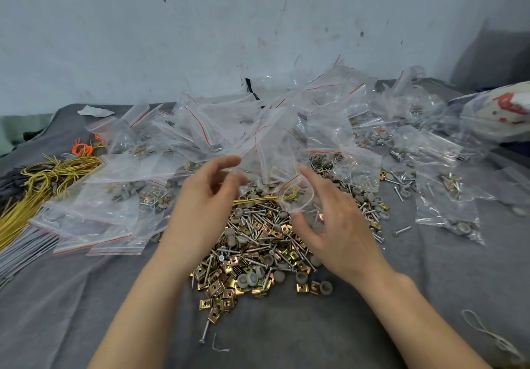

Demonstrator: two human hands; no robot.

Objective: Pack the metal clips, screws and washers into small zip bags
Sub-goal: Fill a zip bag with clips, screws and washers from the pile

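The right hand (338, 225) pinches a small clear red-striped zip bag (294, 196) at its mouth, just above the heap of brass clips, steel screws and grey washers (252, 254). Whether the left hand (198, 211), beside the bag, grips anything cannot be told.

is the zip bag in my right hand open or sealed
Open: the red-striped mouth of the zip bag in the right hand gapes in an oval.

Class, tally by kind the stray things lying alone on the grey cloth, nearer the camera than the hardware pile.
Screw: 1
White thread scrap: 1
White string loop: 1
Total: 3
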